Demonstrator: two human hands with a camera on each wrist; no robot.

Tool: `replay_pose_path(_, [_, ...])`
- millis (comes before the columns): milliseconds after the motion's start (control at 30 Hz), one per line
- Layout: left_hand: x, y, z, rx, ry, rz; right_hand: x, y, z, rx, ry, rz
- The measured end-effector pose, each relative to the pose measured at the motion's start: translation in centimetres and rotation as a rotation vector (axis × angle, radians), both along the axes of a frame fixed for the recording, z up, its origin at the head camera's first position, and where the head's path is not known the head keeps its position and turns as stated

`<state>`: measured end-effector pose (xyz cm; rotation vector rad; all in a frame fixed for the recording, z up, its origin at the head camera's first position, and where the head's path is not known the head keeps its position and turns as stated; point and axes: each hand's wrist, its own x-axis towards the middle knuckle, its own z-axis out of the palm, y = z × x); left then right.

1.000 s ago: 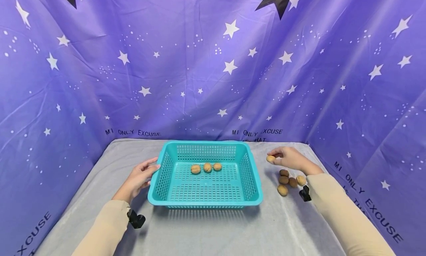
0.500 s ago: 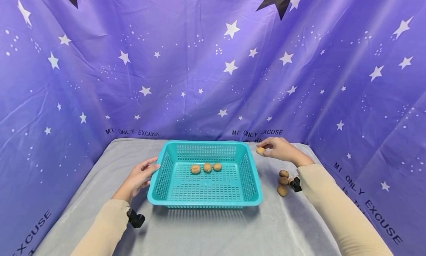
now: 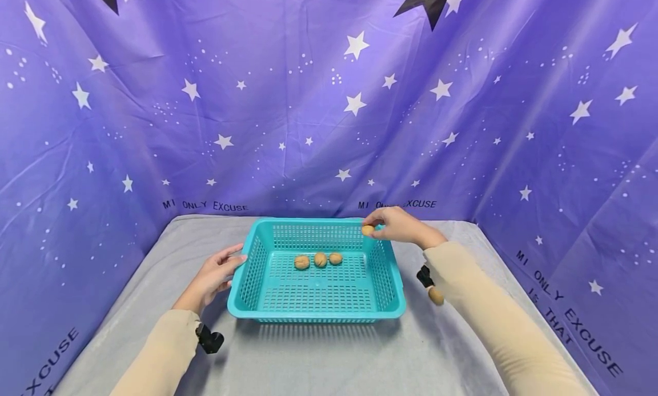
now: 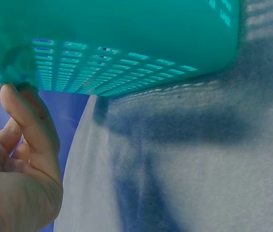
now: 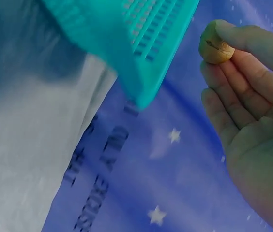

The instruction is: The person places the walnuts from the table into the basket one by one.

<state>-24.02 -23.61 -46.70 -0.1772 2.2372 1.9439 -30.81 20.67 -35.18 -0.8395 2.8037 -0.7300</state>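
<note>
A turquoise plastic basket [image 3: 319,315] with slotted walls stands on the table, three walnuts [image 3: 320,260] lying in a row on its floor. My left hand [image 3: 213,276] grips the basket's left rim; in the left wrist view the thumb [image 4: 27,121] presses against the rim's edge. Above the basket's far right corner, my right hand [image 3: 398,224] pinches another walnut [image 5: 216,43] between thumb and fingertips. Further right on the cloth, a walnut [image 3: 436,296] shows beside the right sleeve, which hides the nuts around it.
A grey cloth [image 3: 319,362] covers the table. Purple curtains [image 3: 308,99] printed with stars hang close behind it and on both sides. Each wrist carries a small black mount [image 3: 209,339].
My right hand has carried the walnut leftward from beside the pile to over the basket's far right corner. The left hand and the basket have stayed in place.
</note>
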Motion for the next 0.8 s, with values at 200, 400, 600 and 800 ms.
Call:
replay_pose_path(200, [0.0,0.1,0.0,0.002,0.001,0.003,-0.3,-3.4,-0.2,0.024,-0.01,0.082])
replay_pose_path(400, [-0.1,0.2,0.0,0.004,0.003,0.004,-0.7,-6.5,-1.3,0.017,-0.043,0.131])
replay_pose_path(600, [0.0,0.1,0.0,0.008,0.0,0.005,-0.7,-9.1,-2.8,-0.014,-0.115,0.155])
replay_pose_path(800, [0.0,0.1,0.0,0.013,0.002,0.005,-0.4,-11.2,-4.1,-0.005,-0.178,0.14])
